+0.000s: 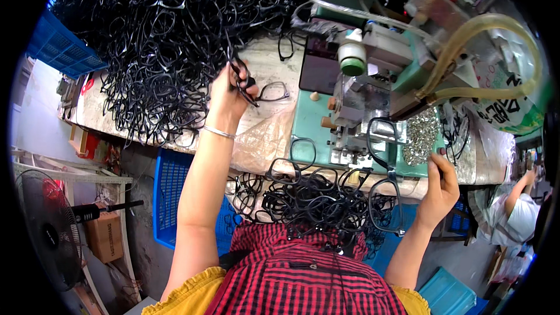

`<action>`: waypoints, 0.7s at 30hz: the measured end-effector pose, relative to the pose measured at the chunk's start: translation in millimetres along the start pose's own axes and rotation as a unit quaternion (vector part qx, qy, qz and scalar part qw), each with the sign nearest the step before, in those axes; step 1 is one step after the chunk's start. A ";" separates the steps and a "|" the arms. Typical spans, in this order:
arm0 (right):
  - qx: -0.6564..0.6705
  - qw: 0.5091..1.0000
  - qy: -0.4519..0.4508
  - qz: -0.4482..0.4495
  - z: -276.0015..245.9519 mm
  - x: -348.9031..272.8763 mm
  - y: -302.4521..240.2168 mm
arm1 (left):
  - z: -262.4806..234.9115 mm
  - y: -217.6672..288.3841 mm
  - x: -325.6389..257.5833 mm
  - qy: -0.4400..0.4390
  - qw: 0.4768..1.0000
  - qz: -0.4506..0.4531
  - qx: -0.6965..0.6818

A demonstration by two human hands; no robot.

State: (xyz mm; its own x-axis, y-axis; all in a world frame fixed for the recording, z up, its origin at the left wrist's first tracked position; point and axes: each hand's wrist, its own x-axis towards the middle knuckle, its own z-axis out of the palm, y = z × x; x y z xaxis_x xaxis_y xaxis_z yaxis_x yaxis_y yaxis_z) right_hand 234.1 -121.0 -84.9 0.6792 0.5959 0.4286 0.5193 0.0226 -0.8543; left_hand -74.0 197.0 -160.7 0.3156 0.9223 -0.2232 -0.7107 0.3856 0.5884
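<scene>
My left hand (pixel 238 86) is closed around a black eyeglass frame (pixel 245 76), beside the edge of a large heap of black frames (pixel 157 41). Another dark frame (pixel 274 91) lies on the bench just right of that hand. At the right, my right hand (pixel 440 186) has its fingertips drawn together next to a pile of small shiny metal parts (pixel 421 137); whatever they hold is too small to make out. Between the hands, a black eyeglass front (pixel 392 172) sits at the green bench machine (pixel 303 122), one rim up against it and the other hanging toward me.
Several black frames pile up (pixel 309 198) at the bench's front edge before my checked apron (pixel 309 280). Blue baskets (pixel 169 198) stand below and at the far left. A yellowish hose (pixel 496 23) arches over the machine's right side. A fan (pixel 49 230) stands lower left; another person (pixel 513 216) is far right.
</scene>
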 end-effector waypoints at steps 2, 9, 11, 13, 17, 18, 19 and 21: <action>0.027 0.997 -0.040 -0.054 25.8 23.5 -32.3 | 29.6 -5.1 -11.6 0.039 0.997 -0.051 -0.048; 0.239 0.969 -0.062 0.018 84.6 44.6 -46.6 | 38.6 -14.1 -65.2 0.138 0.952 -0.165 -0.218; 0.276 0.959 -0.052 0.045 86.2 39.8 -51.1 | 39.8 -23.7 -91.7 0.139 0.947 -0.193 -0.217; 0.290 0.953 -0.054 0.061 87.0 38.8 -55.2 | 53.6 -28.5 -111.9 0.050 0.978 -0.141 -0.147; 0.265 0.962 -0.054 0.042 85.1 41.9 -56.0 | 164.6 -3.2 -157.3 -0.206 0.951 0.193 0.124; 0.305 0.948 -0.065 0.061 86.1 41.6 -58.8 | 187.3 1.0 -164.6 -0.249 0.902 0.284 0.208; 0.297 0.950 -0.079 0.062 85.8 40.0 -63.9 | 207.7 -3.5 -169.6 -0.207 0.858 0.381 0.273; 0.317 0.941 -0.092 0.081 84.8 39.5 -77.8 | 223.0 3.7 -150.5 -0.201 0.750 0.468 0.422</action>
State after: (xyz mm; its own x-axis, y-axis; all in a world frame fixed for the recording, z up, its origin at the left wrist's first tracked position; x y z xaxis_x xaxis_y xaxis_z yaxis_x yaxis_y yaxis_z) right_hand 176.5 -31.2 -26.5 0.5917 0.7596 0.2701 -0.0359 0.3595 -0.9324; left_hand 16.1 53.6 48.4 0.2108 0.6299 0.7475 -0.1406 -0.7372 0.6609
